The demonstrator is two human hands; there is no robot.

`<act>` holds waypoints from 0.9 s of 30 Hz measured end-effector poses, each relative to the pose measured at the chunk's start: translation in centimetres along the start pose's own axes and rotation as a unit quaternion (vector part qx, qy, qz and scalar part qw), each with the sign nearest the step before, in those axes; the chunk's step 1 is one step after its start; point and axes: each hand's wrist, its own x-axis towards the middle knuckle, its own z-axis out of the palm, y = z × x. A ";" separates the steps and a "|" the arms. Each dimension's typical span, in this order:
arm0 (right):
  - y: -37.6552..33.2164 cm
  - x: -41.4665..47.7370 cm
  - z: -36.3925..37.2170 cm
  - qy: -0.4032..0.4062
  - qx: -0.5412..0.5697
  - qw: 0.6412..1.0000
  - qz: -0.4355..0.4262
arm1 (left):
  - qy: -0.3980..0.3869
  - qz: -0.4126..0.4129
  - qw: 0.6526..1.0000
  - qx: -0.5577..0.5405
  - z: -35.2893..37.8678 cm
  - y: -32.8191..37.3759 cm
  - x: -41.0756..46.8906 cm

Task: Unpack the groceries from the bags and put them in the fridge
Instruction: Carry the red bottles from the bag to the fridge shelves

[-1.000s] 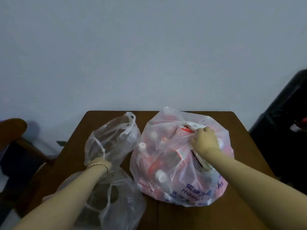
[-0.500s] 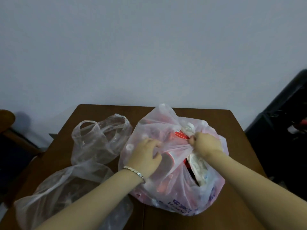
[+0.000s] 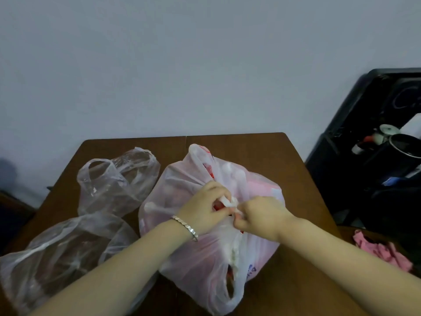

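Thin pinkish-white plastic: the full grocery bag (image 3: 193, 258), sitting mid-table (image 3: 250, 147), just beside a clear bag (image 3: 118, 183) and a second clear bag (image 3: 57, 258). Left hand (image 3: 205, 210) and right hand (image 3: 262, 221) both curled, fingertips pinching the twisted knot (image 3: 229, 201) of handles at its top. Probably heavy, bulging with what look like capped bottles. Soft, slippery film, easy to tear. Best worked at the knot itself, never hauled by stretched plastic.

A pink-tinted white bag (image 3: 186, 197) with blue print, 2 clear bags (image 3: 114, 185), brown table (image 3: 250, 151), pink cloth (image 3: 378, 249).
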 end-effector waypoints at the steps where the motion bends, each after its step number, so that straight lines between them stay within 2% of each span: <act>1: 0.0 -0.2 0.2 0.002 0.021 1.000 0.005 | -0.008 0.002 1.000 0.000 0.1 -0.5 -0.1; 5: 0.3 0.0 1.2 0.023 0.137 0.990 0.031 | -0.046 -0.010 0.999 -0.007 0.5 -1.4 -0.9; 9: 0.1 0.2 2.6 0.041 0.293 0.954 0.057 | -0.017 -0.124 0.978 -0.168 -0.7 -1.0 -1.3; 11: -0.3 0.4 2.9 0.052 0.374 0.924 0.062 | -0.033 -0.138 0.983 -0.118 -1.2 -1.2 -1.2; 14: -1.0 0.9 3.2 0.119 0.320 0.939 0.050 | -0.031 -0.109 0.993 -0.042 -1.3 -1.3 -1.0; 18: -2.2 0.9 3.6 0.257 0.240 0.935 0.038 | 0.068 -0.098 0.993 0.004 -1.2 -0.7 -1.3; 20: -2.4 0.9 3.8 0.299 0.276 0.913 0.037 | 0.094 -0.087 0.991 0.021 -1.0 -0.8 -1.7; 24: -3.0 1.1 4.3 0.397 0.347 0.845 0.092 | 0.121 -0.077 0.990 0.018 -0.5 -0.8 -2.2; 26: -3.0 1.3 4.0 0.384 0.362 0.843 0.108 | 0.128 -0.082 0.988 0.023 -0.5 -0.4 -2.3; 27: -2.9 1.3 3.8 0.362 0.349 0.859 0.094 | 0.127 -0.091 0.987 0.030 -0.6 -0.3 -2.3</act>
